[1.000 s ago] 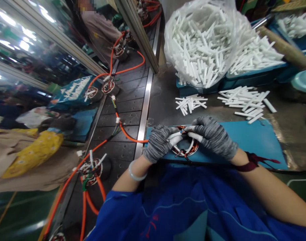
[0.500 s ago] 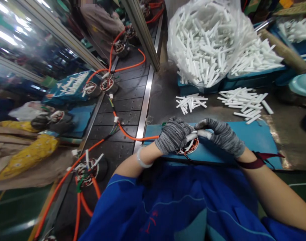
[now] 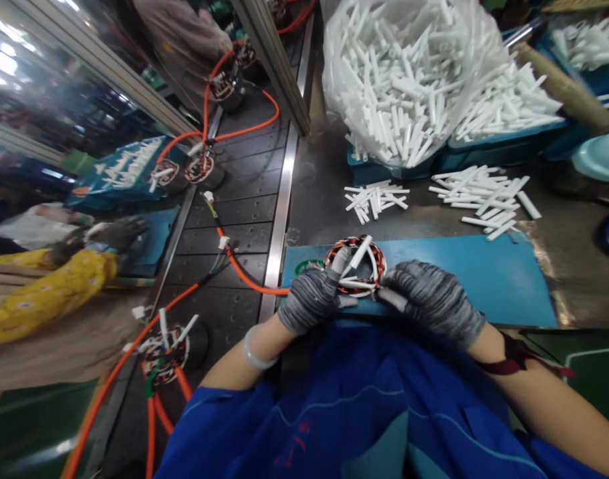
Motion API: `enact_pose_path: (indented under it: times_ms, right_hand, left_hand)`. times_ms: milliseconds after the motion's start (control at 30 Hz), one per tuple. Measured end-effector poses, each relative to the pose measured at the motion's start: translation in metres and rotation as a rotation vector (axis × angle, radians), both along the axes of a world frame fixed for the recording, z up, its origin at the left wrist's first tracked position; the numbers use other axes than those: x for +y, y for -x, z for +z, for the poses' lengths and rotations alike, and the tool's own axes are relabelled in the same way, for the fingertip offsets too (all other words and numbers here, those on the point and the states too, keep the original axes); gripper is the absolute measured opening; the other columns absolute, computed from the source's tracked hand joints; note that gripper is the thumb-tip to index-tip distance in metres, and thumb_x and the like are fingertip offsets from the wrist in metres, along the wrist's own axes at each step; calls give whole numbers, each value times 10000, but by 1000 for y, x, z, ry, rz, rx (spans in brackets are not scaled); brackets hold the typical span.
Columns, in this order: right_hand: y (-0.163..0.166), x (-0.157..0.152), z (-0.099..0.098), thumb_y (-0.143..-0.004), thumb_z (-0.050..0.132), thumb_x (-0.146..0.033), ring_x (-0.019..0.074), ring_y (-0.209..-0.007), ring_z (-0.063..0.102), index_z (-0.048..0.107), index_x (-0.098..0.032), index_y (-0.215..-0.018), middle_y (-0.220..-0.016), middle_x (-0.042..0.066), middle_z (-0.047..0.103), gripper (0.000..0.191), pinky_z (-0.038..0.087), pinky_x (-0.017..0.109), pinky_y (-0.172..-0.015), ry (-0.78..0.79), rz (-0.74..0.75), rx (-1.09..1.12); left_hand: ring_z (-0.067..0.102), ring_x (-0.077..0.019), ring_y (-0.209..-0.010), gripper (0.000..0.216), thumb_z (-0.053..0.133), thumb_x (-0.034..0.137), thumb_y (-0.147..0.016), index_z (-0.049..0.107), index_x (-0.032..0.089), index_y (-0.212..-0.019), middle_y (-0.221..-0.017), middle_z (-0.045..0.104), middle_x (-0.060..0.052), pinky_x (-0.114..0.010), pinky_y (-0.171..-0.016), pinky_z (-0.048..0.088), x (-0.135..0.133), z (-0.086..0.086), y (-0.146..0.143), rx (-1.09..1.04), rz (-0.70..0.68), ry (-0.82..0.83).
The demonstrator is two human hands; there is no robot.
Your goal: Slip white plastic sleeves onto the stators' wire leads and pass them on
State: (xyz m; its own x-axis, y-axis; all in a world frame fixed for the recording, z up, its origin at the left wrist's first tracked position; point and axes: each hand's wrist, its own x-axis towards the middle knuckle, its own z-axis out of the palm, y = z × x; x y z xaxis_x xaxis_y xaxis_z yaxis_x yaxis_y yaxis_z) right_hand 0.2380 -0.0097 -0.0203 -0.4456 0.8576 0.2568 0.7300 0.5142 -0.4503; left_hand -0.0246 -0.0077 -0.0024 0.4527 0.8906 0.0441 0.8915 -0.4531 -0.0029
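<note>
A motor stator (image 3: pixel 379 257) with copper windings rests on the blue mat (image 3: pixel 474 273) in front of me. White sleeves (image 3: pixel 360 253) stick up and lie across its open middle. My left hand (image 3: pixel 312 296), in a grey glove, grips the stator's left side, thumb over the rim and the other fingers below. My right hand (image 3: pixel 431 299), gloved too, is closed at the stator's lower right edge; its fingertips touch there, and what they pinch is too small to make out. An orange cable (image 3: pixel 247 278) runs leftward from beside my left hand.
Loose white tubes (image 3: pixel 377 198) and a larger pile (image 3: pixel 484 196) lie beyond the mat. Behind them stand a full plastic bag (image 3: pixel 399 86) and blue bins (image 3: pixel 504 143). Left is a conveyor (image 3: pixel 249 216) with other stators (image 3: pixel 167 352); a co-worker's yellow sleeve (image 3: pixel 60 299) is across it.
Both hands have parted and come down to the stator's sides, uncovering its top. The stator now faces up more openly, with its white sleeves showing. The whole view has shifted slightly.
</note>
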Motion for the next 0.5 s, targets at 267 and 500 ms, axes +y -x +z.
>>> enact_pose_path:
  times_ms: [267,500]
  right_hand:
    - [-2,6,19,-1009,590,-459,249,-961,712,705,-223,-1198,-1058,85,762,324,573,390,-874,-139,-90,280]
    - [28,4,3,-1041,509,-422,254,-901,696,761,-190,-1068,-930,96,757,344,560,399,-854,-7,-173,344]
  left_hand:
    - [721,-265,-1135,643,733,420,-901,523,210,-1471,-1314,709,-118,-405,-1011,585,4,29,-7,-703,25,232]
    - [690,-292,-1224,667,774,395,-870,495,213,-1448,-1404,656,-134,-444,-1063,565,14,38,-5,-1027,118,738]
